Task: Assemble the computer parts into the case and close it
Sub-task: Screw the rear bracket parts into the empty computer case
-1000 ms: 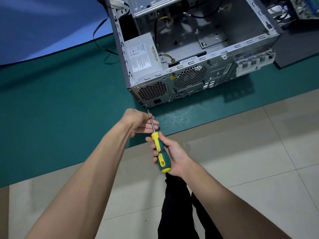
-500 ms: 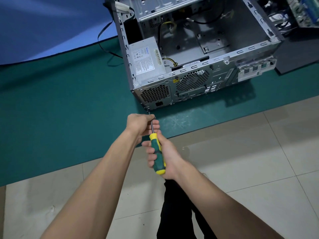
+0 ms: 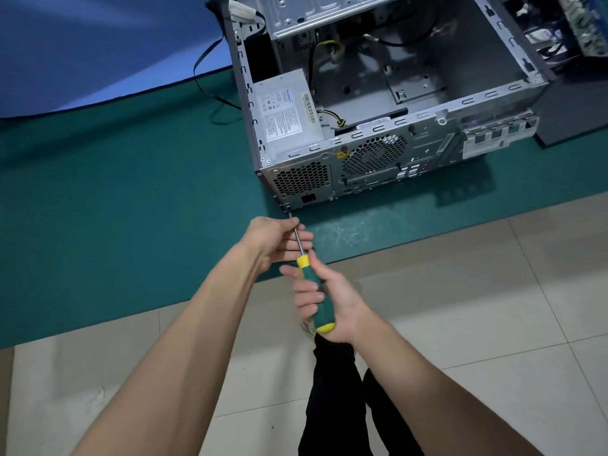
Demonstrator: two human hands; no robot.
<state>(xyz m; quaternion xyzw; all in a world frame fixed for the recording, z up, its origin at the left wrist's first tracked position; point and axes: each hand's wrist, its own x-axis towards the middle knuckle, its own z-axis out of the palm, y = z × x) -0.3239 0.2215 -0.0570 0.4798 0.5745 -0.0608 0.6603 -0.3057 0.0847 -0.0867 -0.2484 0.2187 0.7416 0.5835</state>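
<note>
An open grey computer case [image 3: 487, 97] lies on its side on a green mat [image 3: 115, 205], rear panel facing me. A power supply [image 3: 286, 113] sits in its near left corner. My right hand [image 3: 329, 297] grips the green and yellow handle of a screwdriver [image 3: 316, 297]. Its metal shaft runs up to the lower left corner of the rear panel, where the tip touches a screw point. My left hand [image 3: 276, 241] pinches the shaft just below the tip. Loose cables lie inside the case.
A black cable [image 3: 210, 90] trails over the mat left of the case. A blue sheet [image 3: 98, 44] covers the far left. Dark parts and a circuit board [image 3: 582, 24] lie at the top right. Beige floor tiles [image 3: 477, 291] and my black trouser legs are near me.
The view has shifted slightly, so the case sits lower in frame. My right hand has turned on the handle and slid a little up it. The left hand stays on the shaft.
</note>
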